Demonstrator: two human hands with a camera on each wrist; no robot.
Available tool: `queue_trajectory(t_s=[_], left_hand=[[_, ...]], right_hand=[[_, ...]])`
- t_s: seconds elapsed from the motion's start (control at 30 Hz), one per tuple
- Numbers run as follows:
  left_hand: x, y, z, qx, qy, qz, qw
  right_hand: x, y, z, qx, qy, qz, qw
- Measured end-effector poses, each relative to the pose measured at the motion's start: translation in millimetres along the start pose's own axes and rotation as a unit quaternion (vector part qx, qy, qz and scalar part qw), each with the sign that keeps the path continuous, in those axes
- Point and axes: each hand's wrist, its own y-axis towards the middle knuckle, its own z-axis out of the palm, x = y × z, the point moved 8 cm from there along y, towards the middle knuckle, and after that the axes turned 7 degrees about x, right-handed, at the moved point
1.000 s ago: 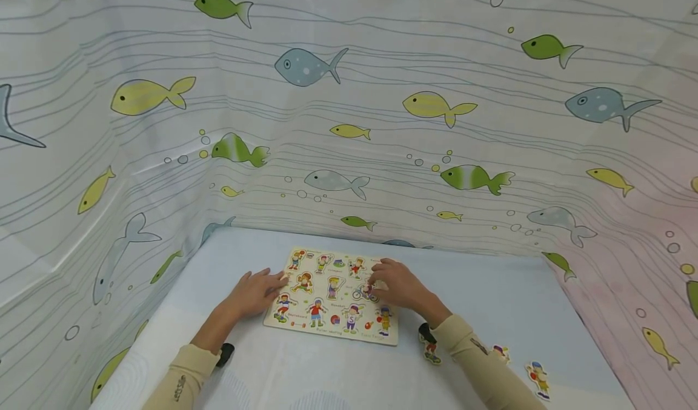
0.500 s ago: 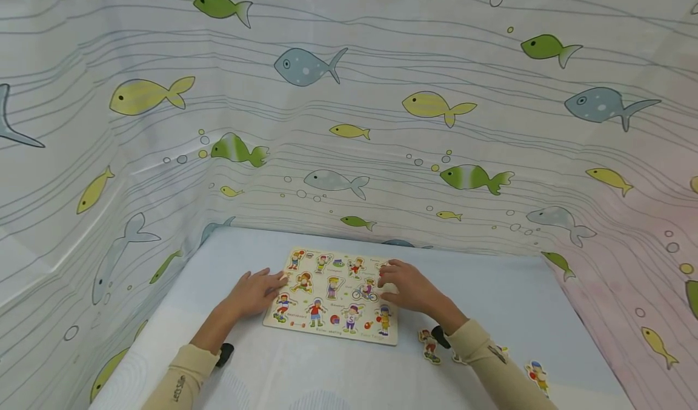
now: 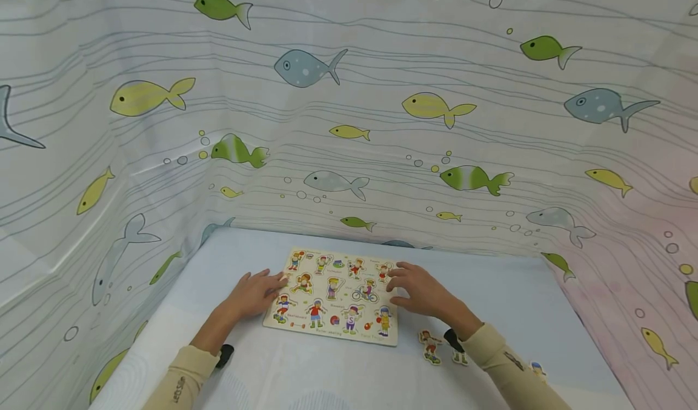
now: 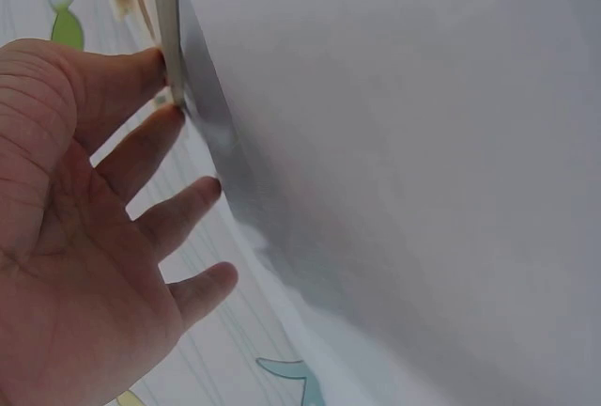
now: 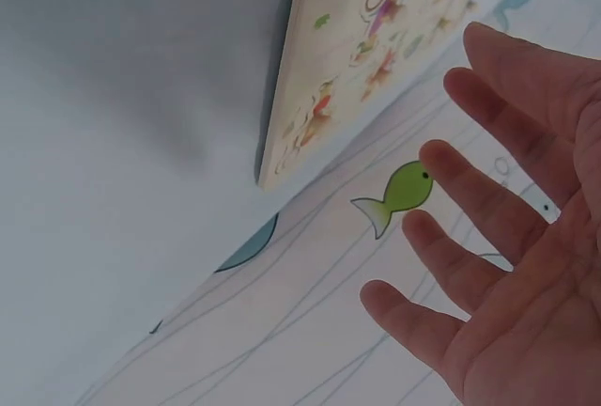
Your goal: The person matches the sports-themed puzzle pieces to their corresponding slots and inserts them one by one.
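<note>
A wooden puzzle board with several sports-figure pieces lies flat on the table, and a cyclist piece sits in its right half. My left hand rests at the board's left edge. In the left wrist view its thumb and index fingertips touch that edge, the other fingers spread. My right hand hovers beside the board's right side, near a figure piece in the upper right corner. The right wrist view shows its fingers loosely extended, holding nothing.
Loose figure pieces lie right of the board: a skateboarder-like piece, another partly behind the black wrist camera, and one partly hidden by the right sleeve. A fish-patterned curtain surrounds the pale tablecloth.
My right hand has drawn back to the right off the board, uncovering the cyclist piece and the upper right corner piece. The left hand and the board have not moved.
</note>
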Motion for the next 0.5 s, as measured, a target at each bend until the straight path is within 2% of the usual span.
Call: queue_trajectory(t_s=[0.17,0.5], left_hand=[[0.6,0.2,0.3,-0.001,0.000,0.000,1.0000],[1.4,0.1,2.1,-0.001,-0.001,0.000,1.0000]], right_hand=[[-2.6,-8.7,1.2,0.007,-0.002,-0.001,1.0000],[-7.7,-25.9,16.0,0.067,-0.011,0.003,0.9977]])
